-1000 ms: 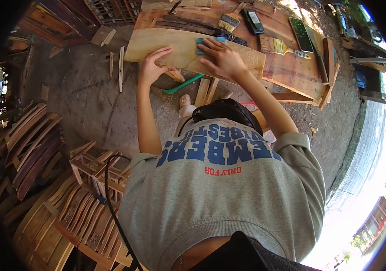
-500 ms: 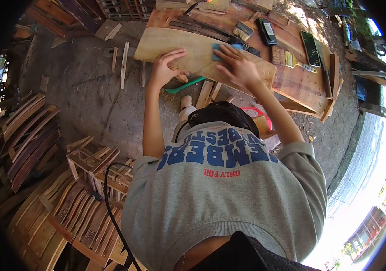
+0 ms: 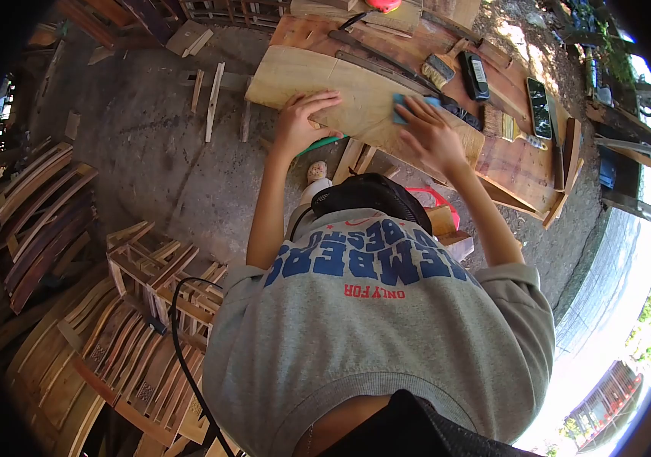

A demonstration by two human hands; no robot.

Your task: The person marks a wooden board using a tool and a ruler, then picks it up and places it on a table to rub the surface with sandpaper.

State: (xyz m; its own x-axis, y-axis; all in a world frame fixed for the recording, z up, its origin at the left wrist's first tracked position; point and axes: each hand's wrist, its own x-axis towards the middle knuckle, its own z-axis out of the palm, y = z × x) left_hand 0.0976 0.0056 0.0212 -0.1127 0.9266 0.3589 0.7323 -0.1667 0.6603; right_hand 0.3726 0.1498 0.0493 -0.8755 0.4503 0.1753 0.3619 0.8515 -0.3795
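A long, pale wooden board [image 3: 363, 95] lies on a wooden workbench [image 3: 520, 164], its left end reaching the bench's left side. My left hand [image 3: 303, 123] holds the board's near edge, fingers over the top face and thumb at the edge. Under the fingers of my right hand [image 3: 436, 137] a blue piece of sandpaper [image 3: 400, 109] is pressed to the board's top face, right of its middle. Motion blurs this hand slightly. Behind the board lie a dark long tool [image 3: 375, 49], a wide brush [image 3: 438, 70] and a black device [image 3: 475, 76].
To the right are a paintbrush [image 3: 514, 129], a phone [image 3: 539, 107] and a dark-handled tool [image 3: 558, 156]. A red tape measure [image 3: 383, 4] sits at the back. Chair frames [image 3: 162, 278] and curved wooden pieces [image 3: 44, 221] stand at left. Beneath the bench is a red plastic stool [image 3: 443, 202].
My right hand and the sandpaper have shifted right in view, as the whole bench has too. My left hand stays on the board's near edge. More of the red tape measure shows.
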